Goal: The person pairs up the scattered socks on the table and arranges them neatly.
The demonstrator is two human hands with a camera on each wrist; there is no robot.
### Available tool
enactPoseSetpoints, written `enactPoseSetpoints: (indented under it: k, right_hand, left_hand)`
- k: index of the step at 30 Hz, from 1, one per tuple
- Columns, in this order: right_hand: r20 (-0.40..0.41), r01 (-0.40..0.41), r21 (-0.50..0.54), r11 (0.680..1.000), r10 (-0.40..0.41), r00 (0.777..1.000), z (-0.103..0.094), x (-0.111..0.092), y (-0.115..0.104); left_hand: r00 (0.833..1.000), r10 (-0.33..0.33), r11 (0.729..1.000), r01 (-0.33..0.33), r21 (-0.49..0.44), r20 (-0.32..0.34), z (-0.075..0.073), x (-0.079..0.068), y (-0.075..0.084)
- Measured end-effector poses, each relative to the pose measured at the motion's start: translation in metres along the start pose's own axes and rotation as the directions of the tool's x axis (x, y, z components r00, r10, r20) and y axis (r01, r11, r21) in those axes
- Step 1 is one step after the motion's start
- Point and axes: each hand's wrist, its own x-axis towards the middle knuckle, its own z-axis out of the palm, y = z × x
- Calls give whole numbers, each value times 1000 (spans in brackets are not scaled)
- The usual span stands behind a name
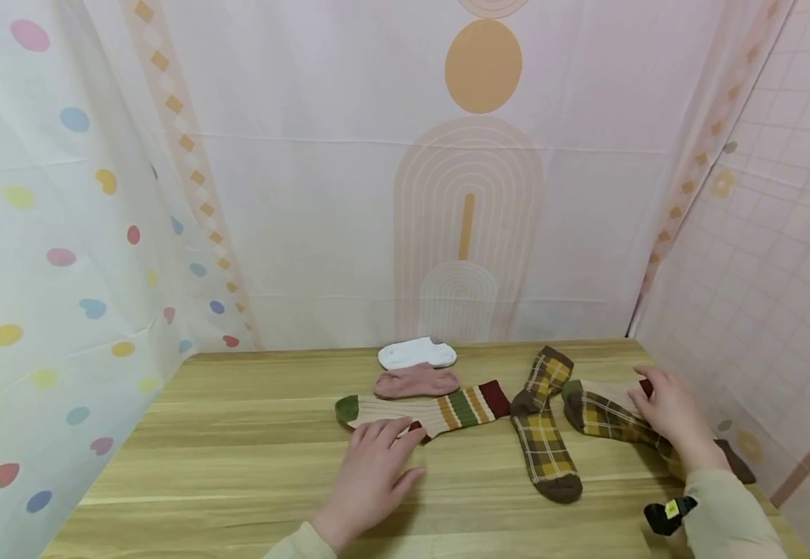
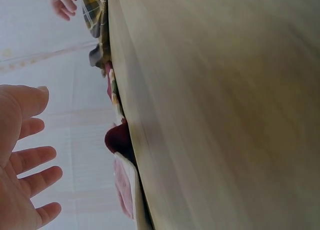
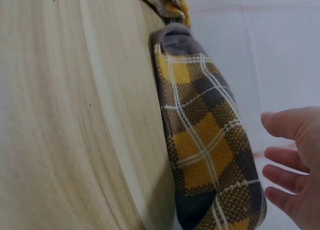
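Note:
My left hand (image 1: 377,473) hovers with spread fingers by a cream striped sock (image 1: 471,407) that has a green toe, dark red heel and dark red cuff. In the left wrist view, nothing lies between these fingers. On the right, my right hand (image 1: 673,411) is over a brown and yellow plaid sock (image 1: 603,413) and a cream sock (image 1: 610,390) with a green toe. The right wrist view has its fingers loosely bent beside the plaid cloth, holding nothing. Another plaid sock (image 1: 544,442) lies folded at the heel between the hands.
Behind the striped sock lie a pink sock (image 1: 415,382) and a white sock (image 1: 411,354), near the back edge of the wooden table (image 1: 237,435). Patterned curtains (image 1: 307,194) hang behind and at both sides. A black device (image 1: 670,515) sits at the right sleeve.

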Motion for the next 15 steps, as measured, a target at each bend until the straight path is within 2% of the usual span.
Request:
enactPoseSetpoints:
  k: [8, 15]
  right_hand:
    - [50, -91, -23, 996, 92, 995, 1, 4, 3]
    - [87, -130, -62, 990, 135, 987, 9, 6, 11]
  left_hand:
    - [1000, 13, 1000, -13, -15, -17, 3, 6, 7]
    - [1000, 23, 1000, -23, 6, -11, 6, 9, 16]
